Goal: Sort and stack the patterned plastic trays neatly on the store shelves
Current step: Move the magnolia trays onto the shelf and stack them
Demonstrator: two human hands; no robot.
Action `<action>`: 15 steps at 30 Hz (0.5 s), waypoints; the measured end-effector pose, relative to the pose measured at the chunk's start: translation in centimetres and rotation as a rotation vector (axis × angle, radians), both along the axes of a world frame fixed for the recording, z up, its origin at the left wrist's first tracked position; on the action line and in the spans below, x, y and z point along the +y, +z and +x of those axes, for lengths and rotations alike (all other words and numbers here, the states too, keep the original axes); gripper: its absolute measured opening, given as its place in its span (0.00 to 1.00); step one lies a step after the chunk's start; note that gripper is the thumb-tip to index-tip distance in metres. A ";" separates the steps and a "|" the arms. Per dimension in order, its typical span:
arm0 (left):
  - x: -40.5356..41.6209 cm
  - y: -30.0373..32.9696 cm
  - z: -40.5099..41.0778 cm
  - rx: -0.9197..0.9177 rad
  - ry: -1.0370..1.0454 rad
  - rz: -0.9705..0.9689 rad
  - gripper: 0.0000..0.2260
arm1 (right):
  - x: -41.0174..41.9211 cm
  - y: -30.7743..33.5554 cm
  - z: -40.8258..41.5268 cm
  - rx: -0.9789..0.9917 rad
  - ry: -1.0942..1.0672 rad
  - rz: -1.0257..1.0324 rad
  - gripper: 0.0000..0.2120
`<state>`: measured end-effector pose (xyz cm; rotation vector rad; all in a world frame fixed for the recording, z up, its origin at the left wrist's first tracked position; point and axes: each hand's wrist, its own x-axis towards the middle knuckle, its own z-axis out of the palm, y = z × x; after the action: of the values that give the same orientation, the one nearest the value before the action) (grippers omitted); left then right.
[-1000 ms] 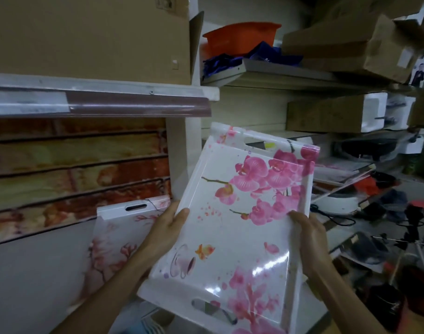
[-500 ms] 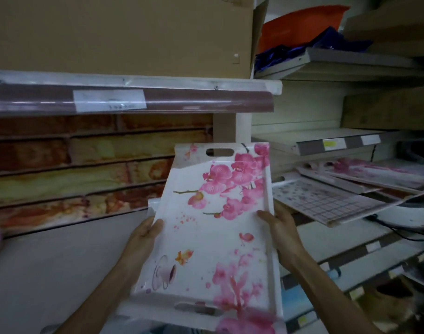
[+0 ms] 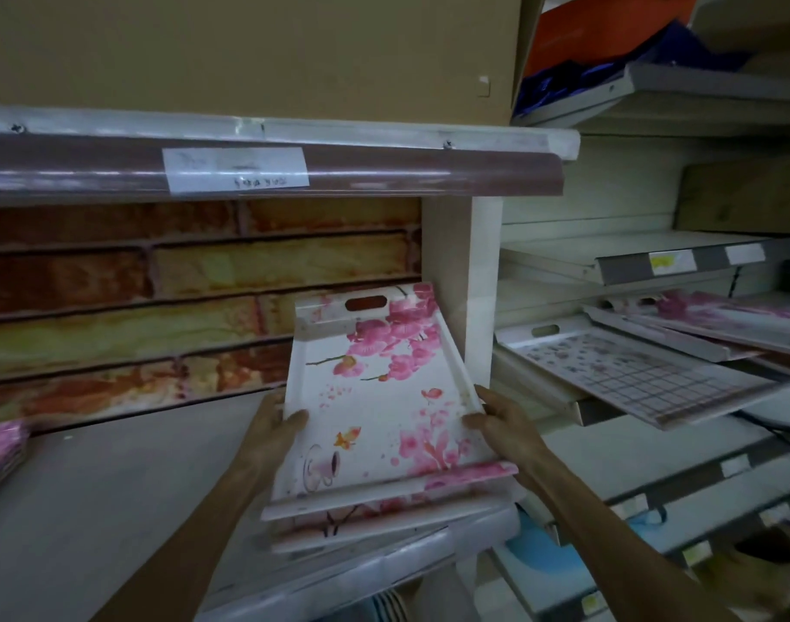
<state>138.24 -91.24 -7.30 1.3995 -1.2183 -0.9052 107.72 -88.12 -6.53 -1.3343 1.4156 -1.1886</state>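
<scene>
A white tray with pink orchid blossoms [image 3: 375, 406] lies flat, long side pointing into the shelf, on top of another floral tray [image 3: 384, 516] whose near edge shows beneath it. My left hand [image 3: 272, 424] grips its left rim and my right hand [image 3: 500, 417] grips its right rim. Both trays rest at the right end of the grey shelf [image 3: 114, 487], beside the white upright post [image 3: 465, 285]. A handle slot is visible at the tray's far end.
A stack of pink trays [image 3: 0, 451] sits at the shelf's far left. On the right-hand shelves lie a grid-patterned tray [image 3: 631, 374] and more pink floral trays [image 3: 734, 316]. A cardboard box [image 3: 249, 51] stands on the shelf above. A brick-pattern panel backs the shelf.
The orchid tray has gone from tilted up in front of me to lying lower and flatter on the other tray on the shelf. Both hands kept their hold on its side rims.
</scene>
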 end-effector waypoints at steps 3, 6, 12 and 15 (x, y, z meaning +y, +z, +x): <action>-0.5 -1.5 0.0 -0.162 0.059 0.052 0.14 | -1.2 -1.5 0.0 0.032 -0.001 0.047 0.20; -0.8 -2.4 0.0 -0.324 0.067 0.048 0.14 | -2.1 -3.1 0.1 0.054 -0.002 0.088 0.21; -1.0 -3.7 0.2 -0.536 0.046 -0.022 0.28 | -2.7 -5.8 0.0 0.137 -0.025 0.140 0.21; -1.3 -4.0 0.0 -0.549 0.052 -0.027 0.20 | -2.7 -6.3 0.0 0.164 -0.046 0.147 0.21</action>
<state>138.27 -92.53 -11.29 1.7107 -1.5788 -0.4728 107.72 -90.79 -12.83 -1.3266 1.6257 -1.0014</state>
